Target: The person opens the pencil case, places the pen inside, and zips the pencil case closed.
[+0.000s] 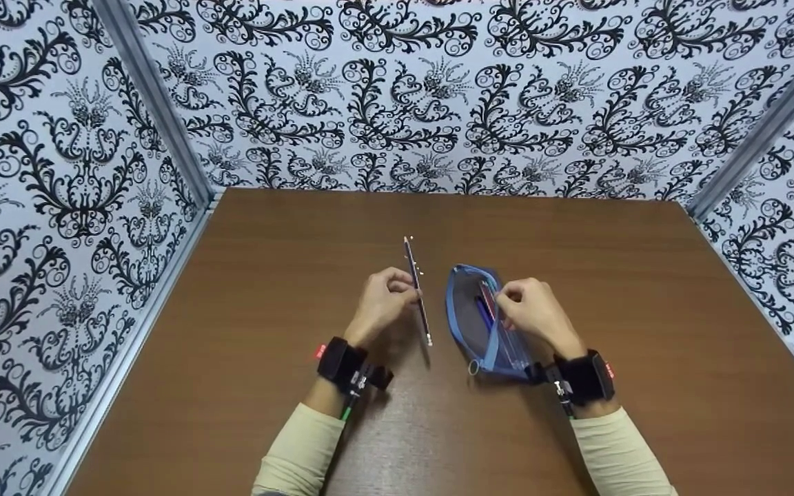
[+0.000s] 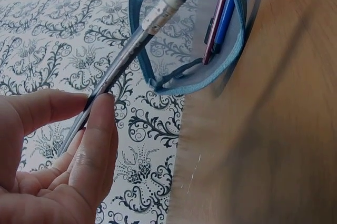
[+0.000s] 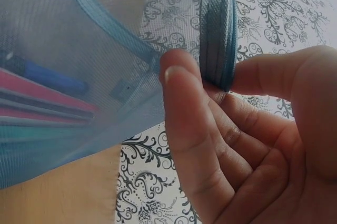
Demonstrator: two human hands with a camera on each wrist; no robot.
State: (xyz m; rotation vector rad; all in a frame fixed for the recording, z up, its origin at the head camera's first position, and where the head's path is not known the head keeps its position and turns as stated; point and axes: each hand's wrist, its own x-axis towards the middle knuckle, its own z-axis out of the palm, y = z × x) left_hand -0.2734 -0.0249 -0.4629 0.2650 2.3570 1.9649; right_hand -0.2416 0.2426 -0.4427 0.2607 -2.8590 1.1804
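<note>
Between thumb and fingers, my left hand (image 1: 384, 300) pinches a dark pencil (image 1: 419, 293) with a white eraser end. In the left wrist view the pencil (image 2: 118, 65) slants up, its eraser close to the pouch opening. A blue mesh zip pouch (image 1: 453, 303) stands open to the right of it. My right hand (image 1: 536, 310) pinches the pouch's zipper edge (image 3: 217, 34) on its right side. Inside the pouch lie a blue pen (image 2: 225, 16), a red pencil (image 2: 216, 24) and other pink and teal items, blurred through the mesh.
The brown wooden table (image 1: 287, 262) lies under both hands. Patterned walls (image 1: 411, 103) with metal corner posts (image 1: 156, 96) enclose it at the back and sides. A round zipper pull (image 1: 473, 367) hangs at the pouch's near corner.
</note>
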